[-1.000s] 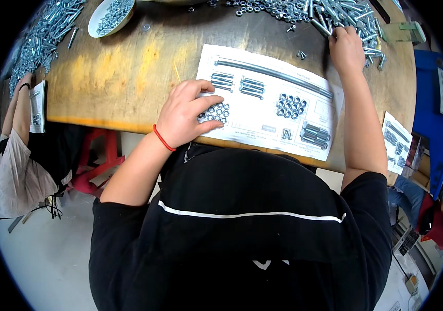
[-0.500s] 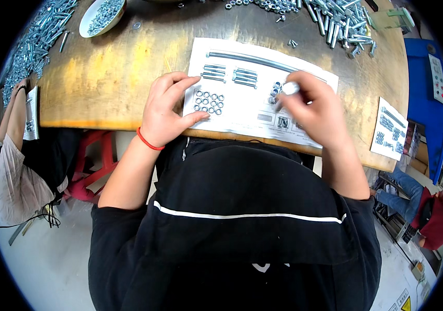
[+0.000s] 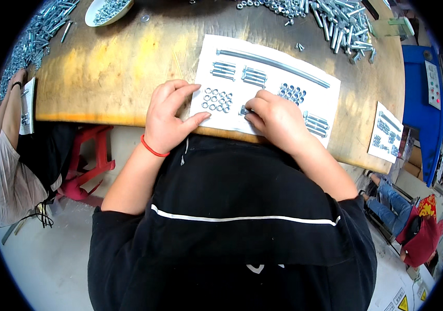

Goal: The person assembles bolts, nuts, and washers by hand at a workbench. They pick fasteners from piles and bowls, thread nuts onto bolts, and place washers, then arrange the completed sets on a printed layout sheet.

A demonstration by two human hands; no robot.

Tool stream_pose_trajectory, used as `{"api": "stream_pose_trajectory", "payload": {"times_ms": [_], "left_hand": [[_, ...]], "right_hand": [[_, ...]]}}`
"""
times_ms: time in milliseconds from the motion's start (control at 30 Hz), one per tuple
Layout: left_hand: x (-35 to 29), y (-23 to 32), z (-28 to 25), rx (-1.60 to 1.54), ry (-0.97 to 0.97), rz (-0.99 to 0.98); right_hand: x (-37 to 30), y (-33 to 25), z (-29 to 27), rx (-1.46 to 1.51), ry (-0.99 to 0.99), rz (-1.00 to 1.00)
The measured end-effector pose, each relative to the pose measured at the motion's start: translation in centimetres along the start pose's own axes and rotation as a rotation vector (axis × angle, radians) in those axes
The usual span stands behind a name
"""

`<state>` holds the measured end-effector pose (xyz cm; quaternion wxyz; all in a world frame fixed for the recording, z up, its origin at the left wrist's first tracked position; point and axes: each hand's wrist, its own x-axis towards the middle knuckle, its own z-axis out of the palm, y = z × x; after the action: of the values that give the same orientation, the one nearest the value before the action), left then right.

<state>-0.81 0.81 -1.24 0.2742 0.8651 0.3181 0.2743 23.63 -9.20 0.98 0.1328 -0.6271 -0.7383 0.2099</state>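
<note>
A white sheet [image 3: 278,118] lies near the table's front edge. On it are a long threaded rod [image 3: 273,67], groups of bolts [image 3: 254,76], rings [image 3: 217,100] and nuts [image 3: 292,94] in neat rows; whether these are printed or real I cannot tell. My left hand [image 3: 172,110] rests at the sheet's left edge, thumb and forefinger spread, with nothing between them. Low over the sheet's middle, my right hand [image 3: 278,119] has its fingers pinched together beside a small dark metal piece [image 3: 243,110]. The fingers hide most of what they grip.
Loose bolts [image 3: 338,26] and nuts [image 3: 283,6] are heaped at the far side. A white bowl [image 3: 108,19] of small screws stands at the far left, near a screw pile [image 3: 34,31]. Another sheet [image 3: 385,132] lies right. A co-worker's arm [image 3: 13,111] reaches in at left.
My right hand has moved left and down onto the sheet's middle, uncovering the nuts and the lower right bolts. The shiny rounded thing in its fingers no longer shows. My left hand stays at the edge.
</note>
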Motion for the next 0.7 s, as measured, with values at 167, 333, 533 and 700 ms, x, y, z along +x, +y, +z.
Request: {"api": "stream_pose_trajectory", "payload": {"times_ms": [167, 333, 533, 700], "left_hand": [[0.4, 0.2, -0.1, -0.031, 0.015, -0.011], [0.4, 0.0, -0.1, -0.035, -0.030, -0.021], [0.6, 0.1, -0.3, -0.107, 0.033, -0.045], [0.7, -0.2, -0.4, -0.126, 0.089, -0.033]], "right_hand": [[0.6, 0.0, -0.8, -0.025, -0.035, -0.058], [0.8, 0.1, -1.3, -0.031, -0.101, -0.099], [2.7, 0.0, -4.9, 0.040, -0.166, -0.061], [13.4, 2.9, -10.6, -0.107, 0.274, -0.129]]}}
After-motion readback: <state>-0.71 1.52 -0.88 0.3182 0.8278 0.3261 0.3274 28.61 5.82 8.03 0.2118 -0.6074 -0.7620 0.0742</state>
